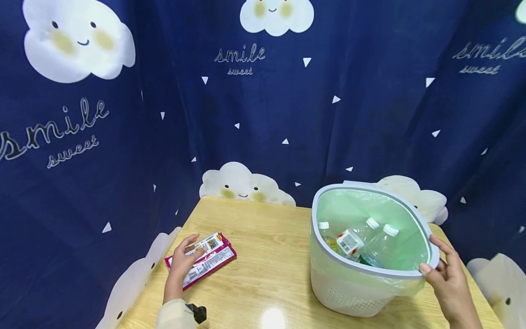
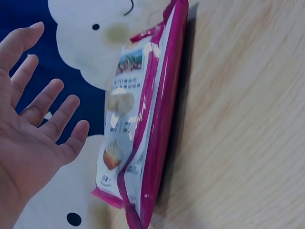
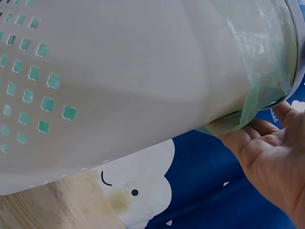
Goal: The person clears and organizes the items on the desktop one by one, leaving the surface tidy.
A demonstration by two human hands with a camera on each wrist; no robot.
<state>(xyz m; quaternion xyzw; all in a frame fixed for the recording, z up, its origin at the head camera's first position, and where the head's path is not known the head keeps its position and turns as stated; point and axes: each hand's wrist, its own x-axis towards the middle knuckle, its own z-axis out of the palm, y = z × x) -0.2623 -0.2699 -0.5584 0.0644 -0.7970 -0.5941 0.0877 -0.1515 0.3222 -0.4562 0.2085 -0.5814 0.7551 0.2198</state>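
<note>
My left hand (image 1: 184, 260) hovers over a snack packet (image 1: 210, 258) lying on the table's left side. The packet is white with magenta edges and printed pictures. In the left wrist view a gap separates the spread fingers (image 2: 52, 90) from the packet (image 2: 126, 105). On the right, my right hand (image 1: 449, 278) grips the grey-blue rim of a white trash bin (image 1: 349, 292), thumb and fingers around its right edge. A green bag (image 1: 394, 205) lines the bin, and clear plastic bottles (image 1: 384, 244) with white caps lie in it. Part of the right fingers is hidden under the rim in the right wrist view.
A light wooden table (image 1: 263, 256) carries the bin and the packet. Dark blue curtains (image 1: 263, 114) with clouds and triangles hang close behind and along both sides. The liner's loose edge (image 3: 250, 112) folds outside the rim. A small black object (image 1: 198, 313) sits at the left sleeve.
</note>
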